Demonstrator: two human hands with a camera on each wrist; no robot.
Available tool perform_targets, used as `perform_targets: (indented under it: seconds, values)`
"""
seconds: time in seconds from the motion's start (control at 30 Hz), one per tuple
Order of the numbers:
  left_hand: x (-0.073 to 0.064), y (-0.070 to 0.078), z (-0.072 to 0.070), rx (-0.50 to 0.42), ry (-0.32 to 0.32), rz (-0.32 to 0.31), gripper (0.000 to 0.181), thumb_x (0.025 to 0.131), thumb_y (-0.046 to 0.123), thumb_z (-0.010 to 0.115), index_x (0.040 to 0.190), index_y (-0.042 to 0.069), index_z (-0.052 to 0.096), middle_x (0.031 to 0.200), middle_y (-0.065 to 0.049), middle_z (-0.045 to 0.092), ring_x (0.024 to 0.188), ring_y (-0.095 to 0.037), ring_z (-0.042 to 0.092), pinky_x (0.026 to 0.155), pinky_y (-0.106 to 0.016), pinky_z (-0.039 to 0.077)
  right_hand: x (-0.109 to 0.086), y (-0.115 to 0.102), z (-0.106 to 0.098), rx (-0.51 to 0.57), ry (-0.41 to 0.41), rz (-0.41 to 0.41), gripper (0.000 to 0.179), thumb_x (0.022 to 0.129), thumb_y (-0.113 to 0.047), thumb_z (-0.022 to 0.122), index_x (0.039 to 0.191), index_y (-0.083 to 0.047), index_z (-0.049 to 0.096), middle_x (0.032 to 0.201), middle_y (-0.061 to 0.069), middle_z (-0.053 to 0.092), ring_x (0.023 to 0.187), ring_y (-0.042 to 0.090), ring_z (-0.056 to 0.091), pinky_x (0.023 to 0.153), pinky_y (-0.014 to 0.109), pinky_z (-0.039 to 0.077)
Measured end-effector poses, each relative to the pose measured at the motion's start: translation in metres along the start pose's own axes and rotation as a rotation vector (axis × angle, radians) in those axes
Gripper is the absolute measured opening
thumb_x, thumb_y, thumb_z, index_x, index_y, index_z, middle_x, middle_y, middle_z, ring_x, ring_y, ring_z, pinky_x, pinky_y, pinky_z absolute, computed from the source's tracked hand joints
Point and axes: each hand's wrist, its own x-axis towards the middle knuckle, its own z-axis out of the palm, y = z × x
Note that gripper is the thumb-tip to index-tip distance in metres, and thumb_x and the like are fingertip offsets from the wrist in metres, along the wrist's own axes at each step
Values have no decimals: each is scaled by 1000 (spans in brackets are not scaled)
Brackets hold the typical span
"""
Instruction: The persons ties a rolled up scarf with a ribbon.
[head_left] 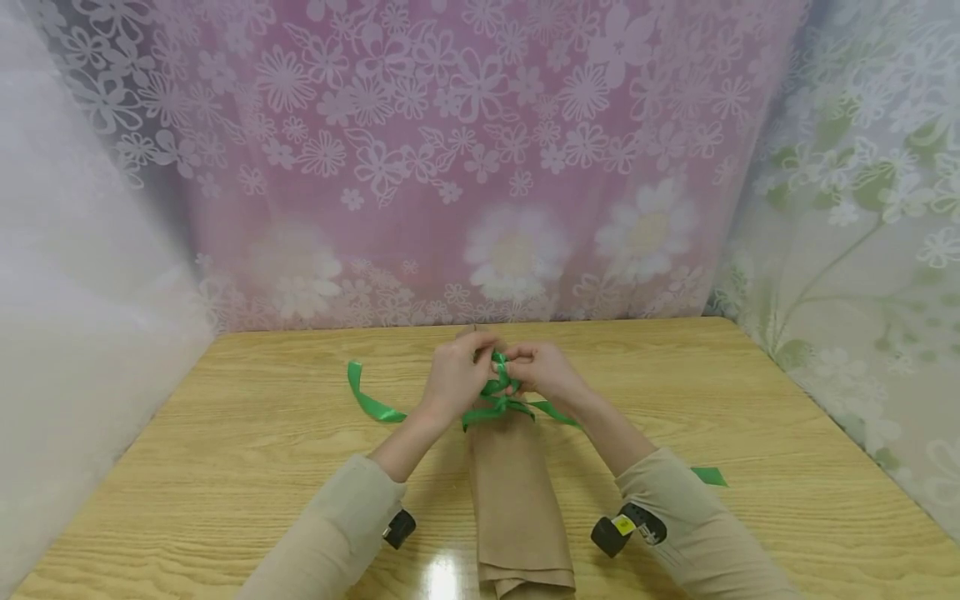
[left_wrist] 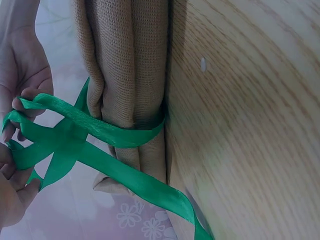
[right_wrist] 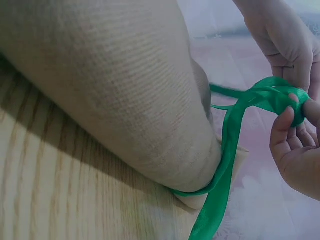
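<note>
A long brown bundle of folded cloth (head_left: pixel 517 492) lies lengthwise on the table, its weave plain in the left wrist view. Green satin ribbon (head_left: pixel 483 414) goes around it near the far end, with a crossing on top. Above that crossing, my left hand (head_left: pixel 455 375) pinches a loop of the ribbon. Facing it closely, my right hand (head_left: pixel 551 375) pinches the ribbon too. In the right wrist view, looped ribbon (right_wrist: pixel 270 95) bunches between the fingertips. One ribbon tail (head_left: pixel 367 404) curls out to the left; another tail (head_left: pixel 708 477) emerges past the right sleeve. Overlapping fingers partly hide the loops.
The wood-grain table (head_left: pixel 300 500) extends on both sides of the bundle. Behind it hangs a pink floral curtain (head_left: pixel 420 167), with pale curtains at left and right. Black devices are strapped at both wrists, including the right wrist device (head_left: pixel 611 533).
</note>
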Motion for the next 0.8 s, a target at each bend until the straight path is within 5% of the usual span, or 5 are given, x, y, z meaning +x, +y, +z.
perform_targets:
  seconds: [0.23, 0.53, 0.7, 0.8]
  values:
    - [0, -2, 0, -13, -8, -24, 12, 86, -7, 58, 94, -6, 67, 86, -14, 67, 68, -18, 65, 53, -13, 48, 0, 3, 1, 75, 28, -38, 23, 92, -7, 55, 107, 11, 54, 77, 2, 65, 63, 11, 58, 66, 27, 51]
    - [0, -2, -2, -11, -29, -43, 10, 87, -3, 58, 92, -7, 66, 81, -12, 67, 54, -11, 59, 46, -14, 44, 0, 2, 4, 111, 104, -108, 30, 92, -6, 52, 119, 7, 52, 81, 1, 65, 66, 12, 57, 66, 24, 49]
    - [-1, 0, -3, -33, -74, -101, 14, 87, 0, 57, 95, -7, 66, 83, -12, 68, 47, -5, 54, 43, -16, 43, -1, 1, 5, 93, 123, -146, 30, 94, -11, 53, 118, 5, 57, 98, 7, 66, 77, 15, 57, 68, 23, 48]
    - [-2, 1, -3, -61, -107, -141, 16, 87, -1, 57, 97, -7, 66, 83, -13, 68, 45, -8, 57, 41, -17, 44, -3, 0, 5, 89, 122, -151, 31, 95, -15, 53, 116, 6, 58, 95, 4, 66, 75, 14, 56, 67, 24, 47]
